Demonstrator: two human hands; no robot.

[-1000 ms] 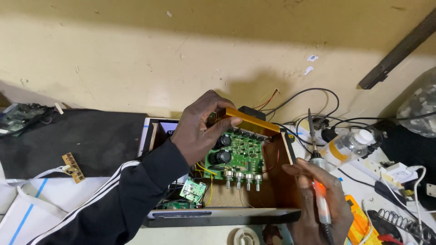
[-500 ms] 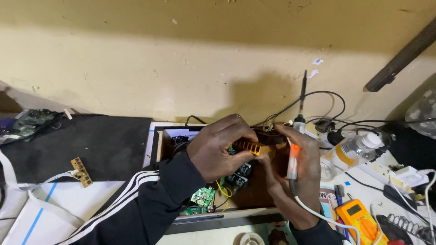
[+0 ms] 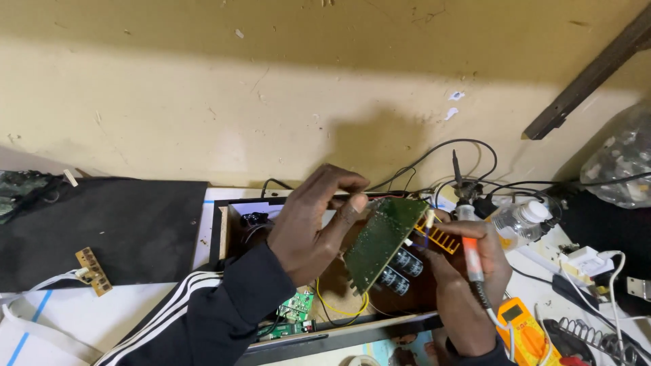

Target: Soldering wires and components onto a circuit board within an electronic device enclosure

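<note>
Fingers of left hand [image 3: 313, 227] pinch green board [image 3: 381, 240], tilted solder-side up over open case [image 3: 224, 237]. Right hand [image 3: 468, 261] grips soldering iron [image 3: 468, 234]. Best: board steady, tip clear of wires.

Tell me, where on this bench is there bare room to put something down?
The black mat on the left is mostly bare, bordered by the wall, the open case and a small tan board. The right side is crowded: plastic bottle, orange multimeter, cables and a spring stand. Both hands, left and right, fill the case.
</note>
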